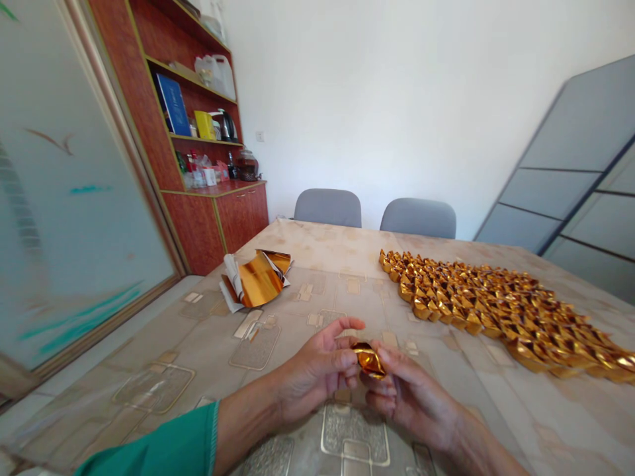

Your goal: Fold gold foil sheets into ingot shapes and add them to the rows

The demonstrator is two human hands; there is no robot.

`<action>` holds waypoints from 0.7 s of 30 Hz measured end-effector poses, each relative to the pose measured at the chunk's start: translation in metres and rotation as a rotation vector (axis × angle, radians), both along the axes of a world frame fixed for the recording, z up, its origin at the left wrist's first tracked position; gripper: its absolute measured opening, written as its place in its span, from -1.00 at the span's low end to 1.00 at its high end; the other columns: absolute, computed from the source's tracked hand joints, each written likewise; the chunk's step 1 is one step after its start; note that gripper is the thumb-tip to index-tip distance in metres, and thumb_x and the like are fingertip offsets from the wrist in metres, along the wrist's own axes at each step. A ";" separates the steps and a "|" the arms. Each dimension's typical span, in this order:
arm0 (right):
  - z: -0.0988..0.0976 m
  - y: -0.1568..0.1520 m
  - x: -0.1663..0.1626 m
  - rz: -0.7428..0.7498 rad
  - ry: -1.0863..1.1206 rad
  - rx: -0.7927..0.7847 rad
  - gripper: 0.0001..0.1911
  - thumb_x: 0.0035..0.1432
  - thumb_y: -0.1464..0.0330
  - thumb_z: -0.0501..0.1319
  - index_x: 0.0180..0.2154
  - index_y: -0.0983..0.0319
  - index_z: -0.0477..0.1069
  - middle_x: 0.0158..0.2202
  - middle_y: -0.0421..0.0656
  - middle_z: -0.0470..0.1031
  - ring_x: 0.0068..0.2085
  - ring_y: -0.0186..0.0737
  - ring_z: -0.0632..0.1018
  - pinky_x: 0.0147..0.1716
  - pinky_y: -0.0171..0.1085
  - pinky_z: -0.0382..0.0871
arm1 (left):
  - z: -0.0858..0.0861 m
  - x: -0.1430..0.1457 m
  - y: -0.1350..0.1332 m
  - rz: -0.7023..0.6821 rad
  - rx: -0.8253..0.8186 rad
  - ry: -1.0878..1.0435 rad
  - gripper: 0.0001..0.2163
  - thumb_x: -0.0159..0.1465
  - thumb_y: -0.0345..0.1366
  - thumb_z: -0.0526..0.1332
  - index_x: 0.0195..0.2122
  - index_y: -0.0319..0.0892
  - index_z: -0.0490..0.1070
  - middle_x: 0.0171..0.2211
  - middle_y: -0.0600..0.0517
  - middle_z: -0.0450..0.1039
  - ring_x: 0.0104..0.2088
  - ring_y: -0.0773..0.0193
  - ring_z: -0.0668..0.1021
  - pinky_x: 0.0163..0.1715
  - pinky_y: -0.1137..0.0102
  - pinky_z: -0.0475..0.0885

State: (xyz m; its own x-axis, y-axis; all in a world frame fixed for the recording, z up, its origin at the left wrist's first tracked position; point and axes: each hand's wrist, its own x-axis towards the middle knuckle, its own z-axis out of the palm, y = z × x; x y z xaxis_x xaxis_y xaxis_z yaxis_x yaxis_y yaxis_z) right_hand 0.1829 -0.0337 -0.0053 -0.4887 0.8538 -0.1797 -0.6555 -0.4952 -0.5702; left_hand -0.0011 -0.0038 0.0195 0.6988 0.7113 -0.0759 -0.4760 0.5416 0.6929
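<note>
Between my two hands, just above the table, is a small folded gold foil paper ingot (pixel 368 360). My left hand (pixel 320 367) pinches its left end with thumb and fingers, the index finger stretched out above it. On the other end, the thumb and curled fingers of my right hand (pixel 409 387) press the foil. To the right, several rows of finished-looking gold paper ingots (pixel 466 291) stand packed close together. A loose stack of gold foil paper sheets (pixel 260 281), partly curled and showing white edges, lies at the left.
A patterned cover lies over the table (pixel 327 258). Behind its far edge stand two grey chairs (pixel 327 206) (pixel 419 217). A reddish wooden cabinet (pixel 238 215) with loaded shelves is at the back left, near a frosted glass door (pixel 74 185). Grey panels (pixel 570 152) lean at the right.
</note>
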 end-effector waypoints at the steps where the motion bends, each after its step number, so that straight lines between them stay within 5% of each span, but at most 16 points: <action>1: 0.000 0.000 -0.001 -0.023 -0.005 0.007 -0.75 -0.01 0.36 0.48 -0.28 0.27 0.50 -0.54 -0.31 0.29 -0.56 -0.51 0.15 -0.58 -0.49 0.01 | -0.001 0.001 -0.001 0.024 -0.021 -0.011 -0.43 -0.01 -0.39 0.50 -0.01 -0.13 0.29 -0.25 0.04 0.43 -0.39 0.43 0.47 -0.40 0.53 0.28; 8: 0.000 -0.001 -0.005 -0.091 -0.105 0.102 -0.75 -0.01 0.32 0.48 -0.30 0.25 0.50 -0.44 -0.27 0.34 -0.50 -0.48 0.20 -0.54 -0.47 0.08 | -0.003 0.004 -0.005 0.062 0.002 -0.035 -0.49 -0.01 -0.43 0.47 -0.05 -0.11 0.34 -0.23 0.04 0.46 -0.29 0.32 0.53 -0.29 0.45 0.33; 14: 0.003 -0.002 -0.005 0.023 -0.143 0.141 -0.77 -0.01 0.35 0.48 -0.37 0.31 0.50 -0.57 -0.33 0.20 -0.55 -0.49 0.09 -0.58 -0.45 -0.02 | -0.009 0.007 -0.006 0.172 0.167 0.044 -0.79 0.12 -0.35 0.36 -0.23 -0.18 0.41 -0.36 0.06 0.44 -0.38 0.37 0.47 -0.39 0.47 0.28; 21: -0.002 0.000 -0.006 0.052 -0.073 0.088 -0.75 0.10 0.26 0.41 -0.38 0.27 0.42 -0.61 -0.36 0.16 -0.58 -0.49 0.03 -0.61 -0.45 -0.07 | -0.009 0.009 -0.009 0.223 0.232 0.152 -0.80 0.09 -0.31 0.37 -0.28 -0.17 0.41 -0.38 0.10 0.38 -0.40 0.39 0.41 -0.42 0.48 0.27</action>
State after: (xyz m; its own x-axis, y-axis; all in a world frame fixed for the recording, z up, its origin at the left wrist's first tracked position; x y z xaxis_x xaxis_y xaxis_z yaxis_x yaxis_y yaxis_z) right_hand 0.1771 -0.0342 -0.0075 -0.5212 0.8416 -0.1418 -0.5850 -0.4733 -0.6586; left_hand 0.0076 -0.0129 0.0100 0.5175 0.8555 0.0146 -0.4471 0.2558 0.8571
